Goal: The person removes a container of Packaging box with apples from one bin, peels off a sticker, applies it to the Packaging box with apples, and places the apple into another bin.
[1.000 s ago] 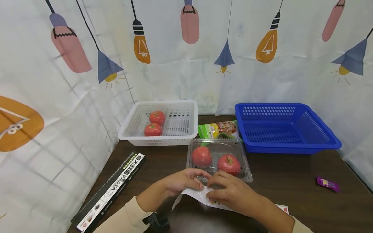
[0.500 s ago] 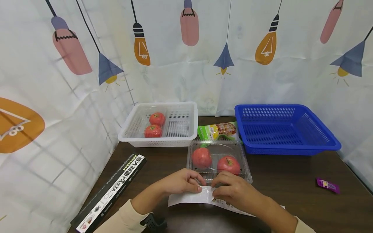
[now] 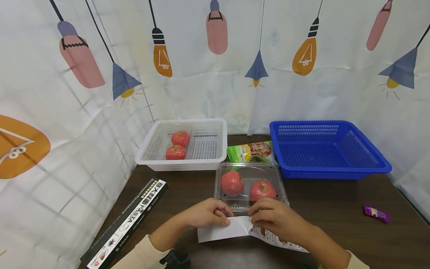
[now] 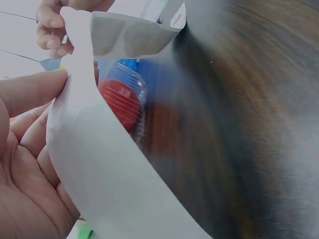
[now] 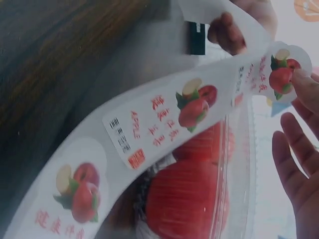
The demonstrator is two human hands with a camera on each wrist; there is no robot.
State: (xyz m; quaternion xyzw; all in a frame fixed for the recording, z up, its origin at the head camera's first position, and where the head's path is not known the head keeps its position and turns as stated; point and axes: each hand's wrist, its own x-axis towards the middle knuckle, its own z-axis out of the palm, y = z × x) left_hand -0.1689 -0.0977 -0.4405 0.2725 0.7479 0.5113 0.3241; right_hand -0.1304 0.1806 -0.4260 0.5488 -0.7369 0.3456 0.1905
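A white strip of apple stickers (image 3: 225,231) is stretched between both hands, bent at the middle. My left hand (image 3: 208,214) pinches the strip between thumb and fingers; its plain white side shows in the left wrist view. My right hand (image 3: 280,220) pinches it farther right, its thumb on a sticker (image 5: 283,74) whose rounded edge stands out past the backing at the bend. Red apple pictures and the word APPLE mark the labels (image 5: 154,124). Just beyond the hands lies a clear plastic box (image 3: 220,170) holding two apples, one left (image 3: 231,183) and one right (image 3: 263,190).
A white basket (image 3: 188,164) with two packed red fruits stands at back left, a blue basket (image 3: 336,172) at back right. Between them lies a green food packet (image 3: 252,150). A black pasta box (image 3: 127,220) lies left, a purple wrapped sweet (image 3: 377,213) right.
The hands have drawn slightly apart, the right one moving right. The strip has turned, showing more of its plain side at left and more printed stickers at right.
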